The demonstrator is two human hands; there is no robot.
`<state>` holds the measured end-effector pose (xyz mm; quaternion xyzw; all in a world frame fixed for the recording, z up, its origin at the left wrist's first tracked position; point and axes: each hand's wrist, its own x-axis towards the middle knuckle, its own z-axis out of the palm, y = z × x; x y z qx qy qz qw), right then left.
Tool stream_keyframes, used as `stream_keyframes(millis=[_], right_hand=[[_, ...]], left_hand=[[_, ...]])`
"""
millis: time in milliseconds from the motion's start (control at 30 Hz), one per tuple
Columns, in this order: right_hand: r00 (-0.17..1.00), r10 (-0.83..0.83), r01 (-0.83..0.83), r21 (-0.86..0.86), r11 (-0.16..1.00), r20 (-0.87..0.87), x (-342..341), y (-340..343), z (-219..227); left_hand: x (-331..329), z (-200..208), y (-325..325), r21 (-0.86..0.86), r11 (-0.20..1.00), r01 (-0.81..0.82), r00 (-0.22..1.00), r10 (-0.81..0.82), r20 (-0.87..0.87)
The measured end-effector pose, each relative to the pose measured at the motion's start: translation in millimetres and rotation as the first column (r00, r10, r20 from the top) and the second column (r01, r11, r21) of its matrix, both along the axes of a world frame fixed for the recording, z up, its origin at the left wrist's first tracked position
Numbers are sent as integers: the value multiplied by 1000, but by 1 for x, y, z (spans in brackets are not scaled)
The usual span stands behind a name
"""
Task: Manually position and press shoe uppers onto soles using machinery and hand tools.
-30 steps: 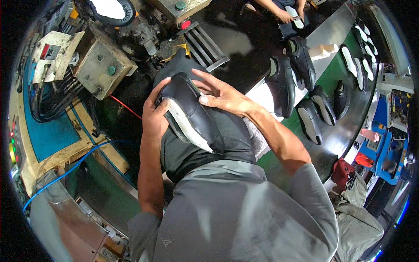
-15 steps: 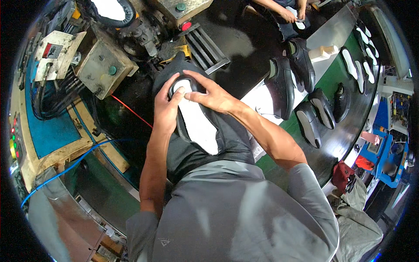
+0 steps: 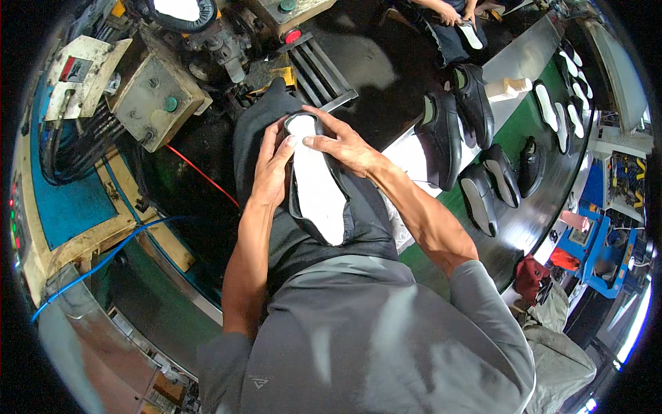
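Note:
A black shoe upper with a white sole board rests across my lap, its white underside facing up. At its far end my left hand grips the left edge, thumb against the white board. Opposite it, my right hand wraps the right edge, fingers round the far tip and thumb near the board. Both hands are closed on the same shoe upper. Its downward face is hidden against my dark trousers.
At right, black shoes stand on a light ledge beside a green conveyor carrying more shoe uppers. A co-worker's hand holds another upper at the top. Machinery with a control box stands at left; a blue hose curves below.
The shoe upper has shifted slightly right in view, and both thumbs have moved off the far end of the white board toward its edges.

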<state>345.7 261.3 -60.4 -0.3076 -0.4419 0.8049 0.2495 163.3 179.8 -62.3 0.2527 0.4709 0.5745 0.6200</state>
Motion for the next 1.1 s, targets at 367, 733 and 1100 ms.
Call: stream_keyframes(millis=[367, 733, 1100], right_hand=[[898, -152, -6, 356, 934, 412, 11, -47, 3], [863, -21, -214, 403, 890, 505, 66, -96, 41], [587, -183, -701, 609, 371, 788, 38, -99, 87]], left_hand=[[9, -1, 2, -96, 995, 3, 978, -23, -209], [2, 22, -96, -168, 960, 223, 975, -221, 29], [-12, 15, -43, -210, 972, -108, 994, 105, -28]])
